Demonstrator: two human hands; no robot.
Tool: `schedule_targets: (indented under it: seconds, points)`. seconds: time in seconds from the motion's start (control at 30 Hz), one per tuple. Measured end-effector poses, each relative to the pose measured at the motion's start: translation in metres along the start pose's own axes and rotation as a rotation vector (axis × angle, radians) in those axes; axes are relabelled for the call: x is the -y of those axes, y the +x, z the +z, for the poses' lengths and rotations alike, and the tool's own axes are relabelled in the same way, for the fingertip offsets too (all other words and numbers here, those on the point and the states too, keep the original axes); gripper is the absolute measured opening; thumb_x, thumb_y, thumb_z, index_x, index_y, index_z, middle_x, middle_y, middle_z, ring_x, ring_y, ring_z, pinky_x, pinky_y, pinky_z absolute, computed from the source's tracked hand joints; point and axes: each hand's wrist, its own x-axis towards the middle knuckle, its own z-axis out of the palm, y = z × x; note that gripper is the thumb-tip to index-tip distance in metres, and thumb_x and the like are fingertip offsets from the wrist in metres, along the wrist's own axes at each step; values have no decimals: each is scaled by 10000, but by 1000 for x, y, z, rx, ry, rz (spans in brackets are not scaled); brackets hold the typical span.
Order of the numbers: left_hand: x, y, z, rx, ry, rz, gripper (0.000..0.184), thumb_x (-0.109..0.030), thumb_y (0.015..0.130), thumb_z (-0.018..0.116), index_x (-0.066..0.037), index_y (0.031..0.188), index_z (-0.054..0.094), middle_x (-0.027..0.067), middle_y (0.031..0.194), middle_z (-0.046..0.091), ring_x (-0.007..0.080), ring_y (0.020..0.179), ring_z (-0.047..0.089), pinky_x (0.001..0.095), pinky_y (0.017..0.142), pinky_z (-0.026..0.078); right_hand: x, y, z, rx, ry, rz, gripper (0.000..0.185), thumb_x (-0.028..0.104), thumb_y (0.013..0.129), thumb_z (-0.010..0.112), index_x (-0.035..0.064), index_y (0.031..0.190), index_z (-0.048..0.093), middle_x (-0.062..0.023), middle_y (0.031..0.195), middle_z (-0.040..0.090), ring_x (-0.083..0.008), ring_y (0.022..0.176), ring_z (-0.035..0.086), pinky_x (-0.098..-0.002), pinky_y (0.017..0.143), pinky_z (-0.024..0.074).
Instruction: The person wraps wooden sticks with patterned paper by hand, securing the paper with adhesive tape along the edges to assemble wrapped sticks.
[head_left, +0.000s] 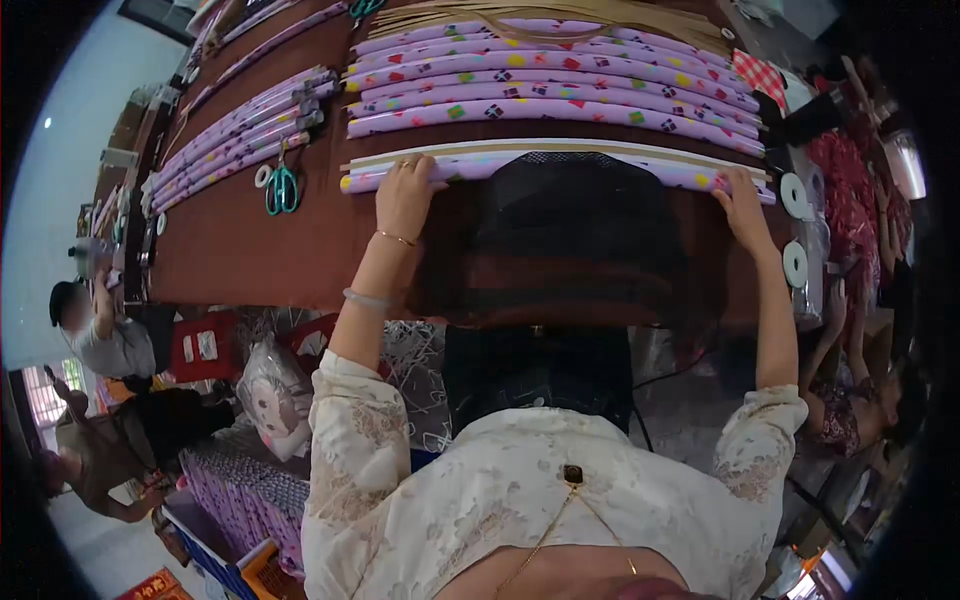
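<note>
**Handling and Alignment of the Lilac Printed Roll**

The long, thin lilac roll of glossy, multicolour-printed sheet [465, 171] lies on the brown table surface [250, 255], near the wearer's side. The left hand [405, 195] grasps it near its left end, fingers over the top. The right hand [743, 210] grasps it near its right end, fingers likewise bent over it. A black mesh-edged item [580, 225] hides the midsection.

Handling: the roll should be light and fairly stiff lengthwise, but its wall probably dents under a hard pinch. The glossy surface may slip. Recommended hold: both ends, with light, even finger pressure.

Orientation: the long axis runs left to right across the wearer's front, roughly parallel to the stacked lilac printed rolls [550, 90] beyond. Narrow white and tan strips [470, 150] lie along its far side.
</note>
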Motion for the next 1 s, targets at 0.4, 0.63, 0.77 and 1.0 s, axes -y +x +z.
schedule_targets:
  seconds: [0.4, 0.63, 0.77, 1.0]
  points:
    - [1, -5, 5, 97, 22, -53, 325, -208, 783, 608, -34, 1051, 549, 124, 1022, 583, 299, 942, 543, 386, 800, 440, -19, 1, 11, -26, -161, -18, 287, 265, 924, 451, 82, 1146, 467, -148, 1144, 392, -346, 1108, 385, -416, 934, 312]
    - [0, -4, 4, 66, 36, -37, 280, -229, 776, 601, -25, 962, 555, 122, 966, 585, 289, 921, 542, 377, 822, 434, -1, 2, 2, -25, -55, -87, 308, 149, 867, 535, 69, 1153, 451, -151, 1084, 428, -341, 1074, 415, -383, 926, 328]
    - [2, -5, 7, 127, 72, -49, 297, -160, 803, 570, -6, 1054, 536, 147, 1000, 580, 312, 969, 535, 388, 840, 435, 7, 2, -6, -41, 51, -65, 314, 64, 791, 597, 28, 1071, 462, -149, 1053, 460, -344, 1028, 448, -386, 891, 358]
    - [1, -5, 2, 99, 18, 40, 393, -201, 782, 626, 7, 1095, 514, 186, 1085, 547, 339, 1006, 513, 399, 869, 416, 0, -1, 0, -113, -35, -79, 321, 118, 756, 638, 42, 1032, 495, -131, 1035, 491, -342, 998, 464, -399, 861, 378]
